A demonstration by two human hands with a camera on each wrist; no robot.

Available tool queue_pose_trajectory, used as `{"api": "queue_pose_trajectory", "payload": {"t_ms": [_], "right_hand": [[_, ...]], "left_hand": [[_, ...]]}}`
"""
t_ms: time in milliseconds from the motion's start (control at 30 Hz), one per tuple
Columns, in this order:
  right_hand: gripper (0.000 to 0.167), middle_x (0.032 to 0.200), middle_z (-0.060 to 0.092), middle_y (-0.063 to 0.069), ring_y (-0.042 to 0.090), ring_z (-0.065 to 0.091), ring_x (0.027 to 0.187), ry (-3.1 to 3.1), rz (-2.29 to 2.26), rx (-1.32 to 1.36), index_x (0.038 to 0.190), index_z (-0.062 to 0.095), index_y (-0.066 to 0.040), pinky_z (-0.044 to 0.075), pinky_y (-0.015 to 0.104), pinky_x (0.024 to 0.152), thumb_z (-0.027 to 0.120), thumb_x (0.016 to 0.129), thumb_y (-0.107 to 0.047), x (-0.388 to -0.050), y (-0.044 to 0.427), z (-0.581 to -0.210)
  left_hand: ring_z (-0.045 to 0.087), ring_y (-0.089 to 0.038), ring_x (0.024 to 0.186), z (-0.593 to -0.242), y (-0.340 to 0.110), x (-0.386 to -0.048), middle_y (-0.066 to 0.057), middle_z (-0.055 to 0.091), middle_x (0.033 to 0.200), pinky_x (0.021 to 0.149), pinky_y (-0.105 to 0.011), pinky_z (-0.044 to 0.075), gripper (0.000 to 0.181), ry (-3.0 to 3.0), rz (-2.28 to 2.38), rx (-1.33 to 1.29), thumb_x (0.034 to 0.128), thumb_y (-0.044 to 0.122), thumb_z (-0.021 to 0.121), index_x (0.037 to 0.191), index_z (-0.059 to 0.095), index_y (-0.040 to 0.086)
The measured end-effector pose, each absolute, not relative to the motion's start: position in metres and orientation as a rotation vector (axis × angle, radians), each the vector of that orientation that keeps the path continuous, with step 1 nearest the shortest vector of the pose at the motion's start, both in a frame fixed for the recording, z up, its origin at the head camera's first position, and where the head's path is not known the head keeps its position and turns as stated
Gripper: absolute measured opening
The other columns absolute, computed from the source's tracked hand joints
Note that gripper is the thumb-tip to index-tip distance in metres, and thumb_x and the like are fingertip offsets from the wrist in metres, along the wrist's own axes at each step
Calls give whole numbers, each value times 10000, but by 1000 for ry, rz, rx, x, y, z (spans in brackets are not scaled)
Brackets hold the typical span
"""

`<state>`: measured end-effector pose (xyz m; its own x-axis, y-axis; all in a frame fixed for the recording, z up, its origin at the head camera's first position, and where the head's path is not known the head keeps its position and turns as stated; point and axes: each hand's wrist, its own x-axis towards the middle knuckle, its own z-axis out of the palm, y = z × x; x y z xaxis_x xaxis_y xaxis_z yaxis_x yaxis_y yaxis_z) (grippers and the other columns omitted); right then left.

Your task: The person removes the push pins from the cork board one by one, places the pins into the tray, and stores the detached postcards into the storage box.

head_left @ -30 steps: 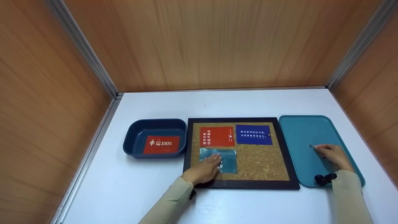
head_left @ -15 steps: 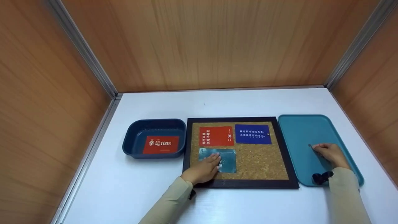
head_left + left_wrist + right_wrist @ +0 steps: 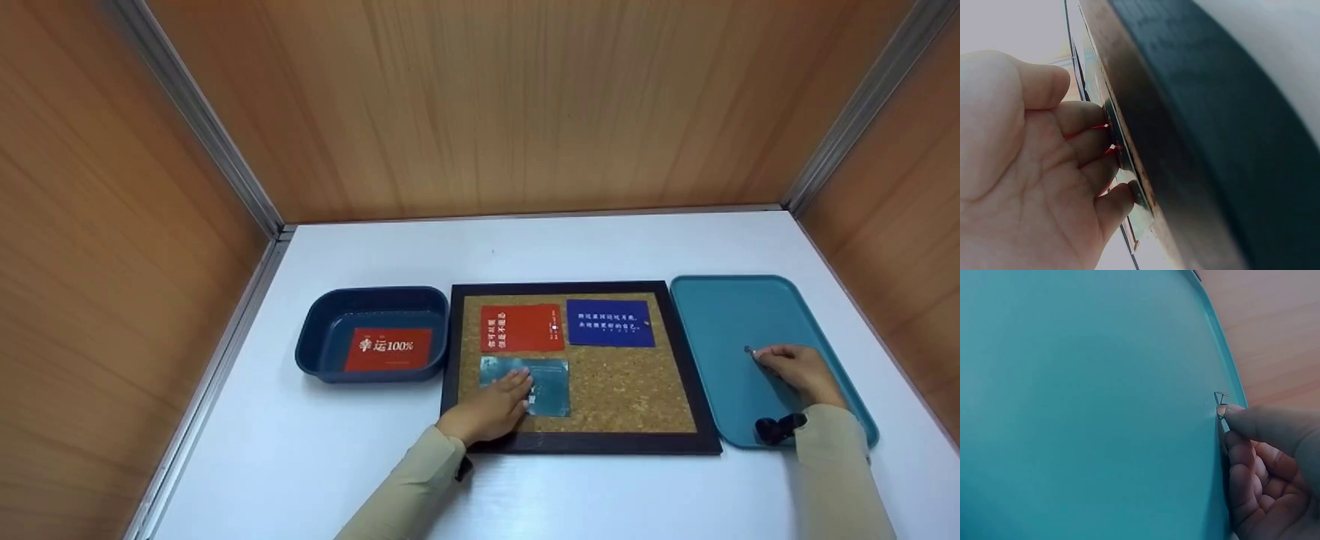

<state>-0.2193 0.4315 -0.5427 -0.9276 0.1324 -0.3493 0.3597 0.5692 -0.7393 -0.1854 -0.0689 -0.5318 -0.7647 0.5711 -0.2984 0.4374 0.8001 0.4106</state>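
Head view: little has changed over the last second. The left hand (image 3: 489,409) lies on the same part of the green card (image 3: 551,388), and the right hand (image 3: 804,373) stays low at one spot over the teal tray (image 3: 739,307). Only a faint shift of the whole picture shows, so the work seems to be at a pause, with the card steadied and the pin not yet lifted away.

Right-wrist view shows the small metal pin (image 3: 1221,394) at the tips of the thumb and forefinger, close to the tray's surface. The grip is narrow, a pinch on the pin; whether a second pin sits beside it is too small to tell.

Left-wrist view shows the left hand's fingers fairly straight, their tips touching the card. They press it and do not grasp it.

The green card lies flat on the near left part of the cork board (image 3: 634,394), below the red card (image 3: 523,330); the blue card (image 3: 611,334) is beside the red one. A small spot shows on each upper card, perhaps a pin head. Left of the board, the dark blue tub (image 3: 405,376) holds another red card, marked 100% (image 3: 388,360).
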Motion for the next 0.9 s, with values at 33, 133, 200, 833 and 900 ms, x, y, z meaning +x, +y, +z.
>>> {"api": "queue_pose_trajectory", "payload": {"t_ms": [33, 133, 200, 833, 900], "right_hand": [[498, 1048, 569, 6, 175, 476, 965, 2547, -1293, 407, 1131, 602, 14, 417, 356, 832, 560, 944, -445, -219, 432, -543], [462, 997, 563, -71, 101, 484, 919, 2560, -1296, 401, 1108, 625, -23, 421, 306, 804, 575, 936, -449, -219, 432, -542], [455, 978, 556, -102, 63, 483, 895, 2559, -1301, 397, 1108, 627, -33, 417, 276, 788, 575, 935, -451, -218, 432, -542], [515, 907, 557, -205, -21, 525, 826, 2526, -1423, 393, 1212, 571, 16, 486, 139, 720, 543, 959, -432, -214, 436, -545], [523, 900, 562, -205, -20, 533, 821, 2522, -1448, 401, 1224, 563, 23, 494, 140, 721, 545, 959, -428, -214, 436, -544]], "left_hand": [[147, -192, 1492, -532, -69, -185, -10, 163, 1614, 1212, -397, 188, 513, 2574, 449, 758, 1060, 323, 302, 1534, 237, 135], [146, -199, 1493, -532, -69, -185, -16, 163, 1616, 1213, -400, 185, 515, 2570, 457, 762, 1061, 319, 304, 1534, 233, 129], [146, -201, 1493, -532, -70, -185, -17, 165, 1616, 1213, -399, 186, 515, 2570, 456, 765, 1061, 318, 305, 1534, 233, 128], [148, -206, 1492, -533, -69, -186, -25, 164, 1613, 1211, -414, 187, 514, 2579, 455, 762, 1060, 317, 304, 1533, 239, 126], [148, -207, 1492, -533, -69, -186, -26, 162, 1613, 1211, -414, 187, 514, 2580, 458, 760, 1060, 316, 303, 1533, 237, 125]]}}
